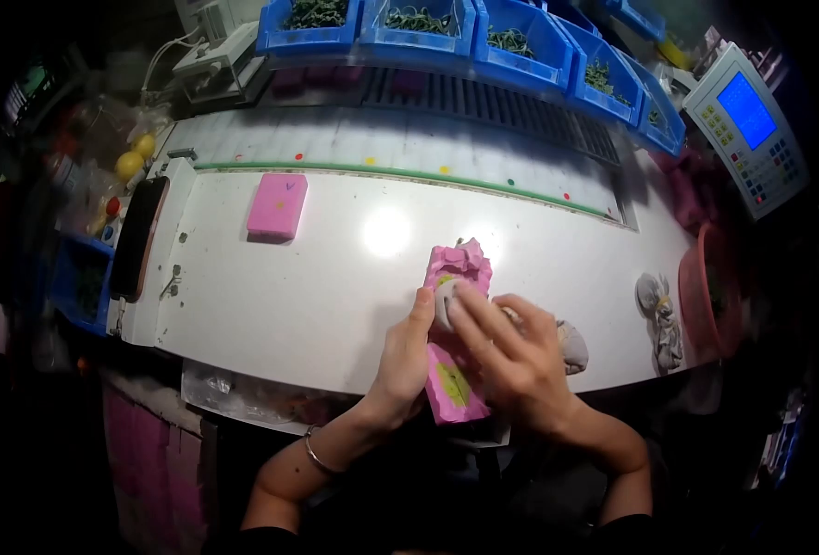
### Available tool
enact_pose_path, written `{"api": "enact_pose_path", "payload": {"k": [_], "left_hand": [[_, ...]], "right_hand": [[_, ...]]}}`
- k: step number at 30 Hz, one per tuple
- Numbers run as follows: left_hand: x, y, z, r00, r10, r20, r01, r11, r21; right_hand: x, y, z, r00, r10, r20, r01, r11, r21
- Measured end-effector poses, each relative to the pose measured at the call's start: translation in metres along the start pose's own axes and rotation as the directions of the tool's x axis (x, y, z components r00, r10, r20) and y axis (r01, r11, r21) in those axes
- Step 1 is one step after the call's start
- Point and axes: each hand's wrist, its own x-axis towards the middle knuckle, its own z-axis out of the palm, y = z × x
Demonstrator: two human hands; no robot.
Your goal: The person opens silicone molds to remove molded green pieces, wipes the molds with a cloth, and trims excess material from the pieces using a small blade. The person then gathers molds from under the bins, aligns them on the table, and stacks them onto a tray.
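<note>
An opened pink rubber mould (460, 393) is held over the front edge of the white table. Its upper flap is bent back with a jagged edge, and yellow-green patches show on the inner faces. My left hand (400, 361) is closed on the mould's left side, thumb upright along it. My right hand (525, 361) pinches a rounded white pad or pouch (445, 305) against the mould's inside; these fingers are slightly blurred. Partly behind my right hand lies a greyish cloth bundle (572, 348).
A closed pink mould block (277, 205) lies on the white table (271, 305). A phone (141, 238) rests at the left edge. Blue bins (419, 32) with green pieces line the back. A keypad with a blue screen (745, 111), tied cloth (666, 328) and red bowl (696, 287) are right.
</note>
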Motion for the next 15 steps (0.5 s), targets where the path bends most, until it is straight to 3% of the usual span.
{"api": "enact_pose_path", "payload": {"k": [3, 5, 7, 8, 9, 11, 13, 15], "left_hand": [[-0.002, -0.002, 0.001, 0.998, 0.051, -0.026, -0.050, 0.998, 0.037], [-0.003, -0.001, -0.002, 0.998, 0.056, -0.033, -0.053, 0.995, 0.079], [-0.007, 0.001, -0.006, 0.995, 0.061, 0.077, -0.074, 0.980, 0.185], [-0.006, -0.002, -0.001, 0.979, 0.203, -0.001, -0.198, 0.960, 0.197], [-0.007, -0.003, -0.004, 0.982, 0.187, -0.009, -0.182, 0.963, 0.198], [-0.004, -0.001, -0.013, 0.955, 0.290, 0.065, -0.296, 0.944, 0.144], [-0.004, 0.002, -0.017, 0.954, 0.291, 0.069, -0.299, 0.943, 0.147], [0.000, 0.000, -0.011, 0.912, 0.409, 0.013, -0.407, 0.902, 0.142]], "right_hand": [[0.004, 0.004, -0.005, 0.997, 0.031, -0.065, -0.030, 0.999, 0.013], [0.004, 0.004, 0.004, 0.999, -0.022, -0.026, 0.021, 0.999, -0.035], [0.006, 0.003, 0.000, 0.999, -0.021, 0.041, 0.022, 1.000, -0.013], [0.007, 0.002, -0.005, 0.999, 0.000, 0.046, -0.003, 0.998, 0.063], [0.003, -0.001, -0.010, 0.998, 0.010, 0.055, -0.014, 0.997, 0.073], [-0.001, -0.002, -0.021, 0.978, 0.179, 0.105, -0.205, 0.911, 0.358], [-0.006, -0.005, -0.028, 0.973, 0.193, 0.126, -0.228, 0.891, 0.393], [-0.015, -0.009, -0.025, 0.939, 0.068, 0.338, -0.196, 0.912, 0.359]]}}
